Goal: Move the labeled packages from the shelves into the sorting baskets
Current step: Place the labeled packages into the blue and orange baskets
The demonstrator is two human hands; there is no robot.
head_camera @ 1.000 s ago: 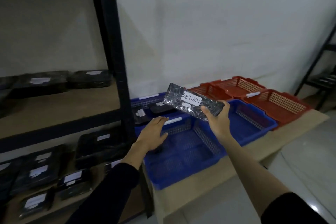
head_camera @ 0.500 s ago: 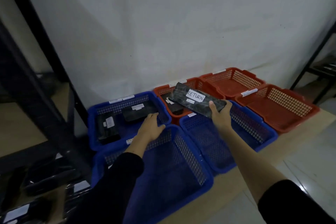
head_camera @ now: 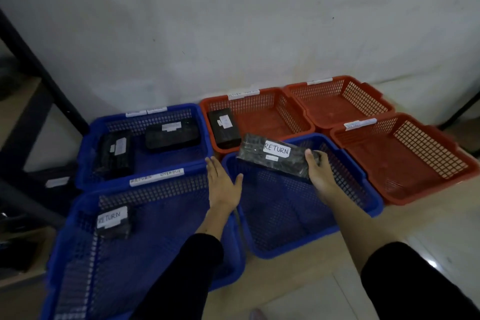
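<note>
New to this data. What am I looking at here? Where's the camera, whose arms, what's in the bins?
There is no robot here. A person wears one wide-angle camera on the head, looking down at their own two arms in dark sleeves.

Six mesh baskets sit on a low surface against a wall: three blue, three red. The right hand grips a dark wrapped package with a white label reading RETURN, held over the middle blue basket. The left hand is open and holds nothing.

Another RETURN package lies in the near-left blue basket. The far-left blue basket holds two packages, and one red basket holds one.
</note>
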